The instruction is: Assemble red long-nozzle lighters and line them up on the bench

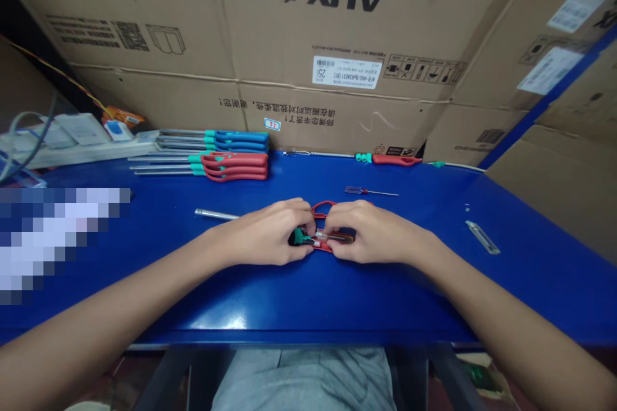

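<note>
Head view: the left hand (267,232) and right hand (371,232) meet at the fingertips over a red handle (322,207), whose looped end shows just beyond them. Both grips are closed: the left fingers pinch a green collar (301,237) and the right fingers pinch the handle's near end, though the fingers hide exactly how the parts meet. A close pinch like this, wrists low and level, keeps the small parts steady and in line. Beyond the red handle lie rows of blue screwdrivers (236,140) and red screwdrivers (234,166). Left of it, a steel shaft (216,214) runs under the left hand. To its right are a small screwdriver (371,191) and a clear sleeve (482,237). Farther back sits a lone red screwdriver (388,159).
</note>
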A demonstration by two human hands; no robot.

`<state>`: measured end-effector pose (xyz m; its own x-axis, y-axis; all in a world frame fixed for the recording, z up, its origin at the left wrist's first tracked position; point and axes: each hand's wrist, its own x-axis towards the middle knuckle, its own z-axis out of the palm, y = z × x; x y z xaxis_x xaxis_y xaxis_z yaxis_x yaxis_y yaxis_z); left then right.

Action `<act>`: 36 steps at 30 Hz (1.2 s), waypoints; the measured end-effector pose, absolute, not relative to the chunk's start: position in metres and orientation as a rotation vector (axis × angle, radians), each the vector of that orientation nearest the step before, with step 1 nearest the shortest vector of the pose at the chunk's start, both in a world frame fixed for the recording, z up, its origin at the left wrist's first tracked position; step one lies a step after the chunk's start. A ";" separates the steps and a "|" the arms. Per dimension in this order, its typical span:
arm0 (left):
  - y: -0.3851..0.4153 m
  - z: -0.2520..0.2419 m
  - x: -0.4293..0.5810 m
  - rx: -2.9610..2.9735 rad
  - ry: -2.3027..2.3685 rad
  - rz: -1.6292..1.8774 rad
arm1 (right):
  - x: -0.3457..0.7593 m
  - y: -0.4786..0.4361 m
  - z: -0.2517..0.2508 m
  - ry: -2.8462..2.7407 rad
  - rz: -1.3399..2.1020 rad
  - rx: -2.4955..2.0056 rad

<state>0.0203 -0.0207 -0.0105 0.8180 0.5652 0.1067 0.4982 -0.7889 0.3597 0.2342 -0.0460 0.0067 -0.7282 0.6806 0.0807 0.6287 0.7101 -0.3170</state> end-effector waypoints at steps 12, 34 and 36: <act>-0.021 -0.010 0.020 2.676 0.760 0.257 | 0.234 -0.045 0.005 -2.737 0.382 -1.062; -0.019 -0.008 0.021 2.747 0.672 0.273 | 0.237 -0.042 0.000 -2.732 0.461 -1.043; -0.018 -0.008 0.020 2.775 0.623 0.292 | 0.238 -0.041 0.000 -2.722 0.478 -1.049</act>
<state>0.0205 -0.0182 -0.0083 0.8864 0.4433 0.1334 0.3864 -0.8671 0.3142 0.2383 -0.0414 -0.0003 -0.7333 0.6776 0.0559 0.6180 0.6986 -0.3606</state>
